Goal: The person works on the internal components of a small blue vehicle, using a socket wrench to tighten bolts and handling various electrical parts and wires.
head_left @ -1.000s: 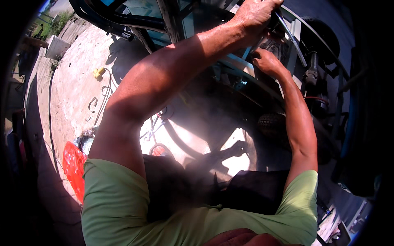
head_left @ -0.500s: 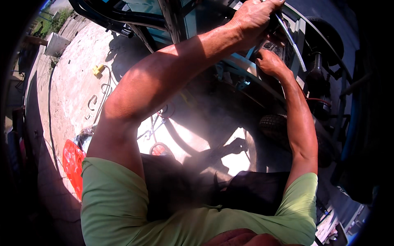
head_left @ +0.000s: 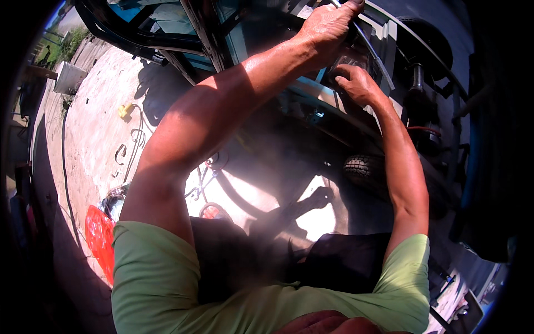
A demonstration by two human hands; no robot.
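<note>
While the left hand (head_left: 328, 28) is closed around the upper part of a metal rod (head_left: 376, 51), the rod slants down to the right, beside the blue frame (head_left: 314, 89). The right hand (head_left: 359, 83) is below and apart from it, fingers curled near the frame; whether it grips anything cannot be told.

Compared with half a second ago, the thumb and forefinger of the right hand show more clearly — previously its fingertips were obscured — and the gap between the hands is slightly wider. The left hand stays clamped on the rod. The tyre (head_left: 359, 165), yellow plug (head_left: 125, 110) and white bucket (head_left: 69, 77) all appear further left in view.
</note>
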